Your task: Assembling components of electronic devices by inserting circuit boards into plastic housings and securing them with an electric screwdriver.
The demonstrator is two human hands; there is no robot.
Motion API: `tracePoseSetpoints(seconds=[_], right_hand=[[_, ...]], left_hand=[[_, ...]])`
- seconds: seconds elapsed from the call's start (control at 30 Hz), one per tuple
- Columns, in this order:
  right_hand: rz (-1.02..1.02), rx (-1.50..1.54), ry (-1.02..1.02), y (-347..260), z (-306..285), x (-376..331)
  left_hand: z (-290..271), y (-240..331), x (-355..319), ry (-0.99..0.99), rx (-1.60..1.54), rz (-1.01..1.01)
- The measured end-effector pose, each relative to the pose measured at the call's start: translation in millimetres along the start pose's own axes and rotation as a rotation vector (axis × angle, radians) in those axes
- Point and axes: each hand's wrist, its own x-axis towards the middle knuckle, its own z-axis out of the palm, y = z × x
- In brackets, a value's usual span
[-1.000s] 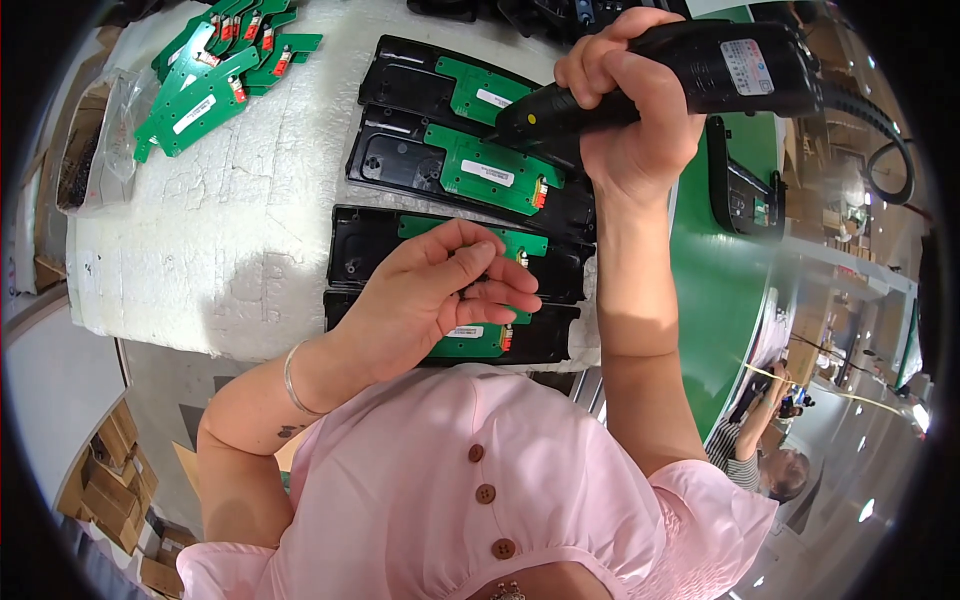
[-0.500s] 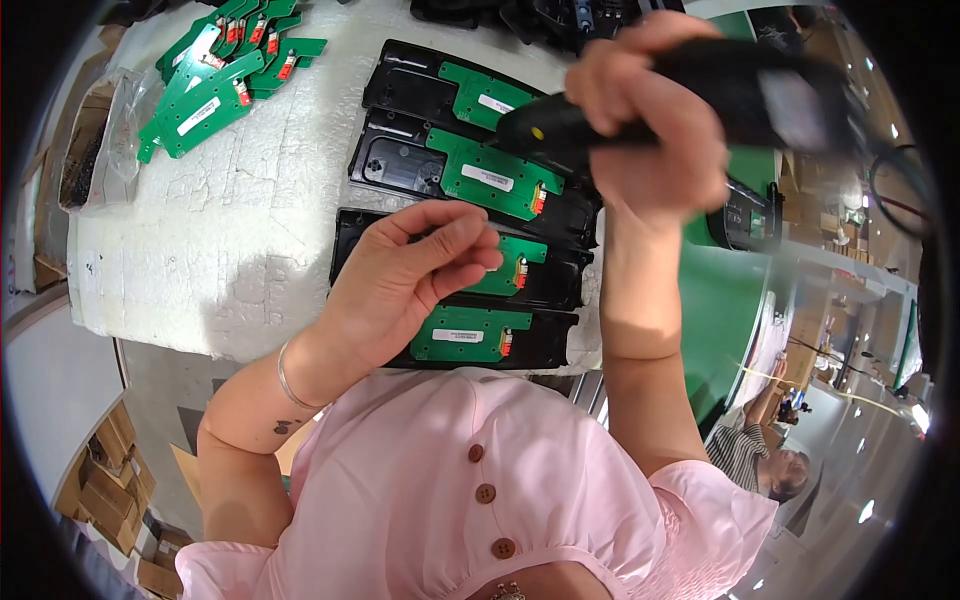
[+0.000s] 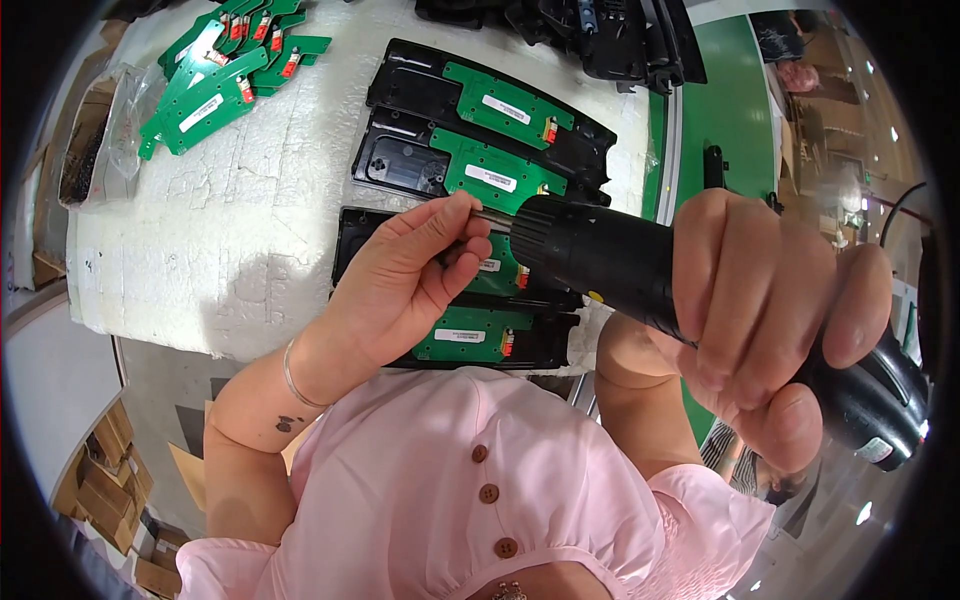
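Note:
My right hand (image 3: 770, 310) is wrapped round a black electric screwdriver (image 3: 600, 255), which lies almost level and points left. Its thin metal bit (image 3: 495, 219) reaches the fingertips of my left hand (image 3: 395, 275). Thumb and forefinger there are pinched together at the bit's tip; whatever sits between them is too small to make out. Beneath both hands several black plastic shells (image 3: 400, 150) lie in a column, each with a green circuit board (image 3: 490, 178) on it. The screwdriver and my left hand partly cover the lower shells.
A white foam slab (image 3: 200, 270) carries the shells. Loose green circuit boards (image 3: 205, 105) are heaped at its far left, beside a plastic-lined box (image 3: 95, 150) of small dark parts. Black plastic housings (image 3: 610, 40) lie at the back. A green surface (image 3: 710, 110) runs along the right.
My right hand has come down and nearer with the screwdriver, swinging its bit over to my left fingertips. My left hand has stayed nearly in place, still pinched.

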Motion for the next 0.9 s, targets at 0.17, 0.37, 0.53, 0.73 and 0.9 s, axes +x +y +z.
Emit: tracePoseSetpoints(seconds=[0.17, 0.37, 0.53, 0.73, 0.9], right_hand=[[-0.114, -0.186, 0.160, 45, 6, 5], [0.100, 0.107, 0.468, 94, -2, 32], [0.123, 0.089, 0.438, 98, -2, 37], [0.215, 0.025, 0.410, 94, 3, 42], [0.249, 0.003, 0.409, 96, 4, 45]], left_hand=[[34, -4, -11, 0.114, 0.046, -0.018], [18, 2, -11, 0.069, 0.282, -0.071], [7, 1, -16, -0.010, 0.355, -0.041], [8, 5, -14, 0.017, 0.472, -0.005], [6, 6, -16, 0.043, 0.497, 0.038]])
